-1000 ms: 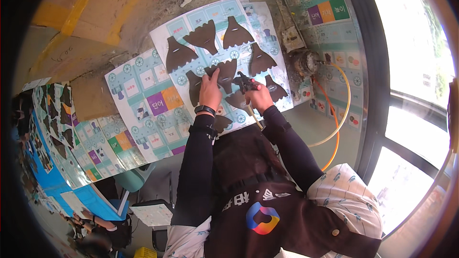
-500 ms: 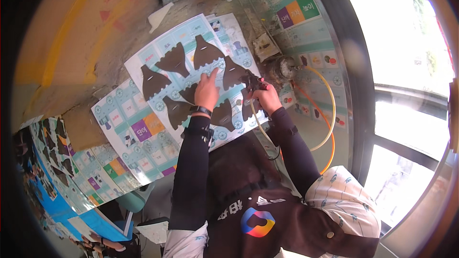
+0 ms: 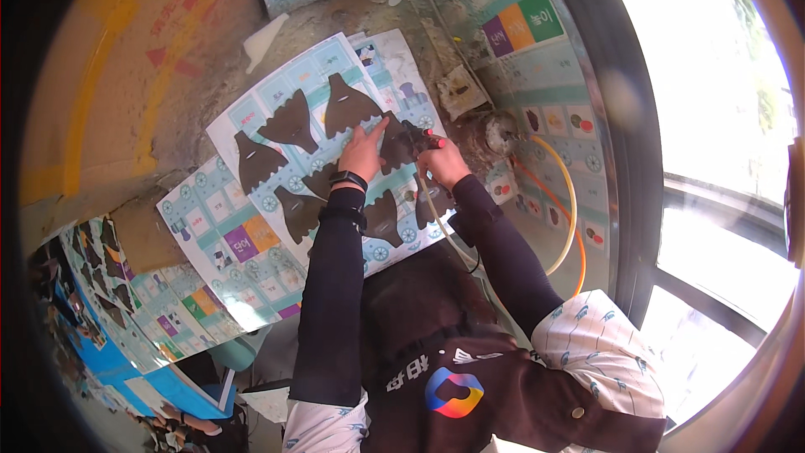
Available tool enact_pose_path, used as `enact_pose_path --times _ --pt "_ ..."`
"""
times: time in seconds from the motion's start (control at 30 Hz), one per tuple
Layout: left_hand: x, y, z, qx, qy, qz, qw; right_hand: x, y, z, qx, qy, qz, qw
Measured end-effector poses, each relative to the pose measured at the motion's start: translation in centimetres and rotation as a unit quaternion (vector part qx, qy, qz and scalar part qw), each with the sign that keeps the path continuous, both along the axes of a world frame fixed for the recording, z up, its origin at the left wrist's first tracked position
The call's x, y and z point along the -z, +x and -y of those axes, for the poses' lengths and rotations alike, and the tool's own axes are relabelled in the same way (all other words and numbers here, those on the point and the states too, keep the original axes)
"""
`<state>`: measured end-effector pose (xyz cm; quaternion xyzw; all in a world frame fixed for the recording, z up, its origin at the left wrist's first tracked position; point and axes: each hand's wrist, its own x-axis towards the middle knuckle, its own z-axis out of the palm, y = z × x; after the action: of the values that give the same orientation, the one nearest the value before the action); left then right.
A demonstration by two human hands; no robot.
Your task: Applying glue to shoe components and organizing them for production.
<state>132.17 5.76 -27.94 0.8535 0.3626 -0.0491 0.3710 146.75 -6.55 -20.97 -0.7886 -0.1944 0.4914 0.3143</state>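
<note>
My right hand (image 3: 447,166) is closed around a dark spray gun (image 3: 417,139) with red knobs and a pale hose. The gun's front end is right over a dark brown scalloped piece (image 3: 392,148). My left hand (image 3: 360,159), a dark band at its wrist, has its index finger stretched out to that piece's upper left edge. The other fingers are partly hidden. Several similar brown pieces lie around my hands, among them a flared piece (image 3: 350,106) above and a tilted piece (image 3: 258,164) at the left. All lie on a printed sheet (image 3: 231,130).
More printed sheets (image 3: 189,201) lie underneath and to the left. A grimy round metal fitting (image 3: 501,132) stands at the right, with a yellow hose (image 3: 573,201) and an orange hose (image 3: 580,260) nearby. A brown cardboard panel (image 3: 109,117) rises at the left. Windows line the right side.
The view has shifted slightly, so the sheet and pieces sit further left. My left index finger has moved right across the sheet to the piece by the gun. My right hand keeps hold of the spray gun.
</note>
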Motion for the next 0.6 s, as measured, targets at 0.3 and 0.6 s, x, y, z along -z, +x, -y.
enact_pose_path --times 0.3,0.6 --pt "-1.5 0.0 0.0 -0.014 -0.041 -0.006 0.999 0.3 1.4 1.5 -0.07 -0.005 0.086 0.994" --pt "-1.2 0.1 0.1 -0.015 -0.044 0.0 0.999 -1.4 0.8 -0.5 0.007 -0.036 -0.04 0.999"
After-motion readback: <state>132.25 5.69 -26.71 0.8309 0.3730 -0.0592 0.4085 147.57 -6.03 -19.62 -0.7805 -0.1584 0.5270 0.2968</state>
